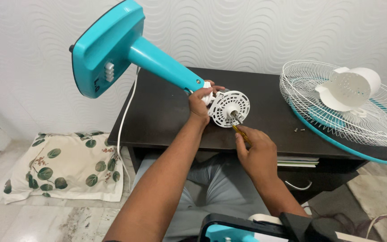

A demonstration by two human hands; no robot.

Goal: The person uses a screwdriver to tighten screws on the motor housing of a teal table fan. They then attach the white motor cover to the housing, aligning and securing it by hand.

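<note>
A person seated at a dark desk [166, 121] works on a stripped-down teal fan stand [157, 62], which is tipped over the desk's front edge with its flat base raised toward the wall. The left hand [201, 102] is clamped around the neck where the white motor housing [228, 107] meets the stand. The right hand [256, 150], just below the housing, is closed around a yellow-handled screwdriver [240, 132] whose tip meets the housing's face. This looks like fastener work on the motor plate; the next move seems to call for a steady grip and a square tip. At the desk's far right lie the white wire grille [310, 103] and white rear motor cover [352, 87].
</note>
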